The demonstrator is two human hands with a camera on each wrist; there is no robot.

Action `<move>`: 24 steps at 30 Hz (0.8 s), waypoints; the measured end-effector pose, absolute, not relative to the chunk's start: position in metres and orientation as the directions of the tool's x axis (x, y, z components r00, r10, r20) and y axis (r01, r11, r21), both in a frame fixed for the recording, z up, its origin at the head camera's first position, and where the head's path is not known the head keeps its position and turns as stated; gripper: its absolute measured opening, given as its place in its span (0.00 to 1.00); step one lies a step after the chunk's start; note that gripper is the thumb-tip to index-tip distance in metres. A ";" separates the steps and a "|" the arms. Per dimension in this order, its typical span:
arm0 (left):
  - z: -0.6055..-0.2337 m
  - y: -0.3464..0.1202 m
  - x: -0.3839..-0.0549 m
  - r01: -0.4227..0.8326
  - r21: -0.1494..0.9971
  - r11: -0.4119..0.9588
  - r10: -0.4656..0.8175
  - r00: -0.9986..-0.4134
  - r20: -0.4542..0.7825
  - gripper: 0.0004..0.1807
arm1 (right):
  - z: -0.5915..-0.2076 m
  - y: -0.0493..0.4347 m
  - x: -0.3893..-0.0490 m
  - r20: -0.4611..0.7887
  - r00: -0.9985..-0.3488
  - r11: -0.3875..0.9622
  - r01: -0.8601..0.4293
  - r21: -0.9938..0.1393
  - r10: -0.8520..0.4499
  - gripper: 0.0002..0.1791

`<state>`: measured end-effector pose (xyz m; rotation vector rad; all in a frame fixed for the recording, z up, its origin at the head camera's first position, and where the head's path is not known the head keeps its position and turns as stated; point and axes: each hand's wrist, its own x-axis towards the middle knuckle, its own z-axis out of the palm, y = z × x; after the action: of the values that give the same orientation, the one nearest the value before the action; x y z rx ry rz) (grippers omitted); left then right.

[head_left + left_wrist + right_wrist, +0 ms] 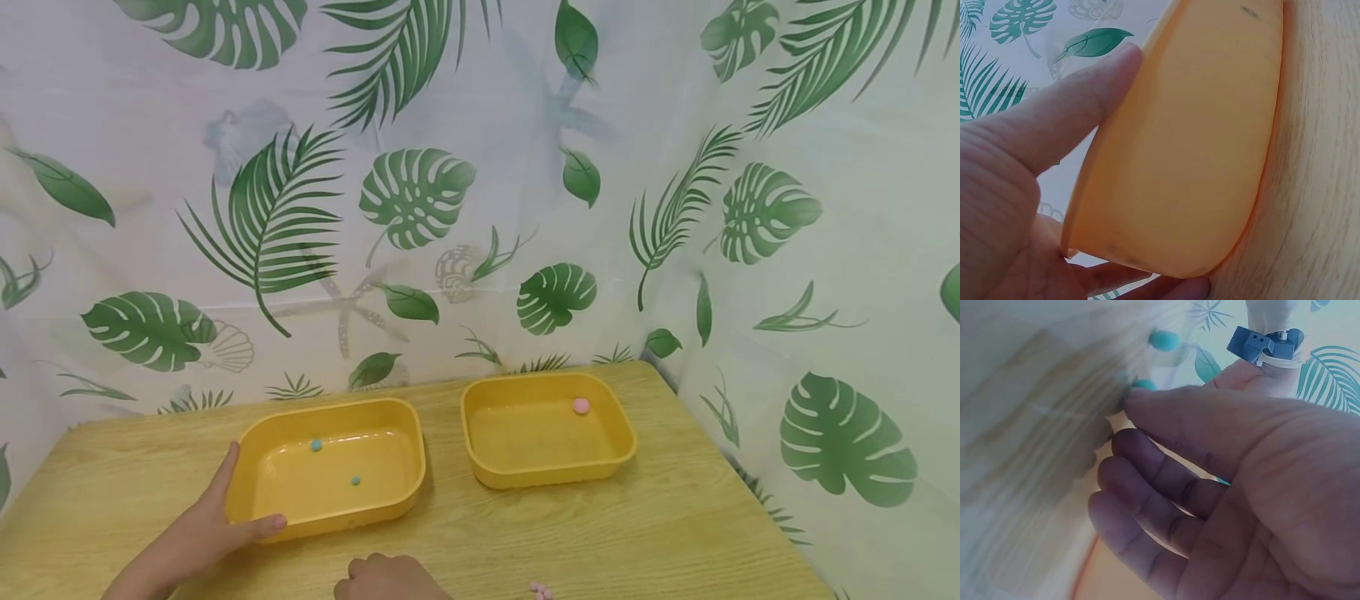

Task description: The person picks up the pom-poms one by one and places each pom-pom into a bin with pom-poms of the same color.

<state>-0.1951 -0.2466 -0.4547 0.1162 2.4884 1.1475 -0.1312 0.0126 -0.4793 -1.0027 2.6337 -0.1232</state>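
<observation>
On the left of the table, a yellow plastic tray (330, 522) holds two small teal balls (316, 446). My left hand (204, 527) grips its left end, thumb along the front rim and fingers round the far corner. In the left wrist view that tray (1191, 137) stands between thumb and fingers. My right hand (392, 577) is low at the front edge of the head view. Seen from the right wrist, its thumb tip touches or nearly touches a teal ball (1145, 384), with another teal ball (1164, 340) beyond. The visible fingers are bent; whether they pinch the ball is hidden.
A second yellow tray (551, 477) stands to the right with one pink ball (581, 406) inside. Several small pink balls (540, 591) lie at the front of the wooden table (675, 517). A leaf-patterned sheet (480, 200) hangs behind and along the right side.
</observation>
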 end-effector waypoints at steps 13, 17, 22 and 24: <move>-0.456 -0.248 -0.196 -0.079 0.719 0.691 0.223 -0.922 -0.316 0.73 | -0.468 0.020 -0.133 -0.226 -0.720 0.755 -0.635 -0.166 -0.656 0.16; -0.456 -0.248 -0.196 -0.074 0.719 0.692 0.223 -0.924 -0.309 0.73 | -0.461 0.029 -0.134 -0.145 -0.749 0.761 -0.621 -0.189 -0.647 0.10; -0.455 -0.247 -0.195 -0.080 0.731 0.678 0.225 -0.924 -0.310 0.74 | -0.452 0.038 -0.133 -0.015 -0.782 0.761 -0.602 -0.241 -0.623 0.12; -0.455 -0.247 -0.195 -0.079 0.729 0.679 0.225 -0.924 -0.310 0.74 | -0.448 0.041 -0.133 0.010 -0.788 0.759 -0.596 -0.262 -0.615 0.13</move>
<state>-0.1949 -0.2470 -0.4545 0.1144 2.5173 1.1187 -0.1334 0.0407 -0.4480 -0.9909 2.8744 -0.3876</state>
